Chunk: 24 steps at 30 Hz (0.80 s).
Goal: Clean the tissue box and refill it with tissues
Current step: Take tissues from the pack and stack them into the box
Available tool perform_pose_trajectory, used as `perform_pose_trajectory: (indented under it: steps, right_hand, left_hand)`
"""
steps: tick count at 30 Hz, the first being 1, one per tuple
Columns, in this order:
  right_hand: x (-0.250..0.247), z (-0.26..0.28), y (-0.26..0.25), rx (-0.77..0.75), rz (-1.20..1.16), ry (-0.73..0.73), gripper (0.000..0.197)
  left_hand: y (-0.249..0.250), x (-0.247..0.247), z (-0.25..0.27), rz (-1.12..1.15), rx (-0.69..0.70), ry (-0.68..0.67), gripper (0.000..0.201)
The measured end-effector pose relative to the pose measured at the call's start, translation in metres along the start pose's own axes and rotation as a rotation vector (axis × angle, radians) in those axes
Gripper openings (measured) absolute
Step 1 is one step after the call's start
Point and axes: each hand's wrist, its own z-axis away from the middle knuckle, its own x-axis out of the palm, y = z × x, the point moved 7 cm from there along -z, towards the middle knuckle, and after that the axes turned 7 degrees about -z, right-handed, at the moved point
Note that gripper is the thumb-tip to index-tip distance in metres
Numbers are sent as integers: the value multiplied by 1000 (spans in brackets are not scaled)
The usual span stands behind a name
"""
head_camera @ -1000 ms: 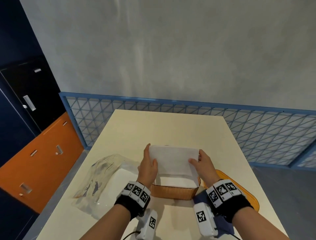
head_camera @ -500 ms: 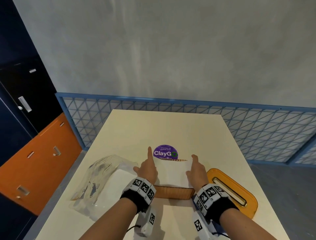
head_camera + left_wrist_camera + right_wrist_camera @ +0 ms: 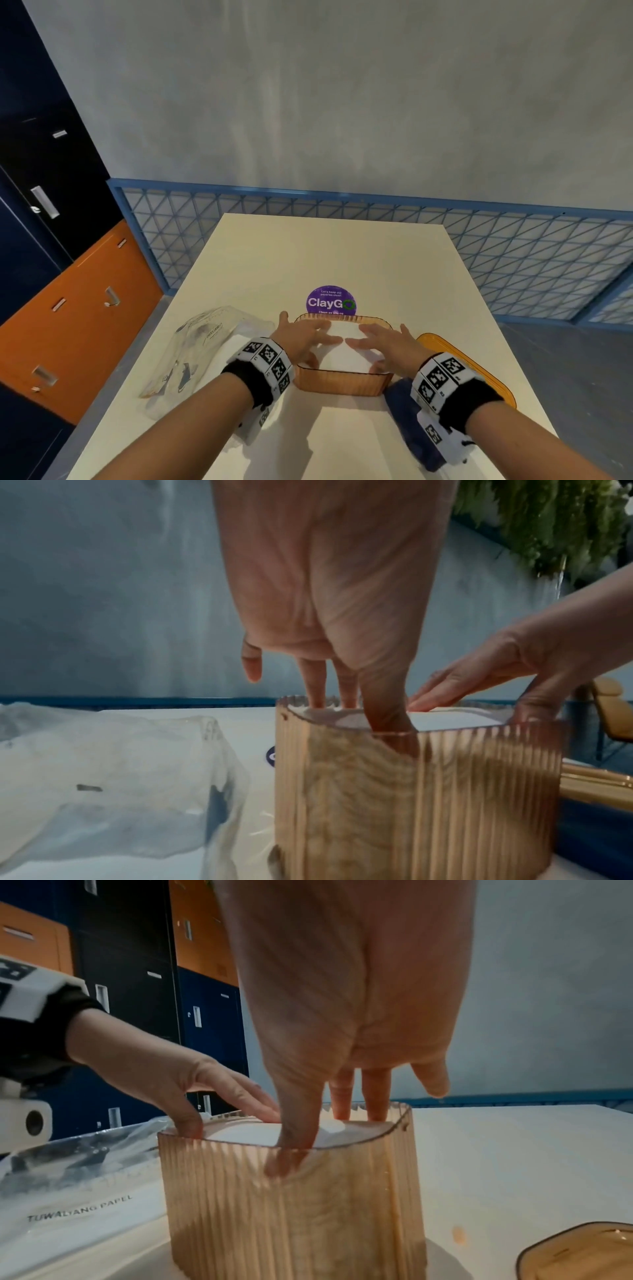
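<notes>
An amber ribbed tissue box (image 3: 342, 385) (image 3: 411, 804) (image 3: 291, 1204) stands open on the cream table, close to me. A stack of white tissues (image 3: 342, 356) (image 3: 445, 719) (image 3: 246, 1133) fills it almost to the rim. My left hand (image 3: 308, 337) (image 3: 329, 615) lies on the stack's left half with straight fingers, its thumb down inside the near wall. My right hand (image 3: 380, 342) (image 3: 342, 1015) mirrors it on the right half, thumb also inside the near wall. Both hands press flat on the tissues and grip nothing.
The box's amber lid (image 3: 479, 370) (image 3: 582, 1253) lies to the right, a dark blue cloth (image 3: 404, 407) in front of it. A clear plastic tissue wrapper (image 3: 205, 349) (image 3: 85, 1191) lies on the left. A purple ClayGo sticker (image 3: 330, 301) is behind the box.
The tissue stack, held above the box by both hands a second ago, has gone down into it. My hands have moved from its sides onto its top.
</notes>
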Motion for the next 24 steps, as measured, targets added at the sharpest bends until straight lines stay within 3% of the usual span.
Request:
perform_pose_trajectory:
  steps: [9, 13, 17, 24]
  right_hand:
    - [-2, -7, 14, -8, 44, -152, 73]
    - [-2, -11, 9, -5, 131, -96, 65]
    - [6, -16, 7, -57, 306, -34, 82]
    - [8, -14, 4, -30, 261, -2, 78]
  left_hand:
    - [-9, 9, -4, -195, 33, -113, 77]
    - [-10, 13, -7, -205, 32, -111, 74]
    - [-8, 12, -7, -223, 34, -104, 75]
    - [-7, 17, -12, -201, 23, -99, 78]
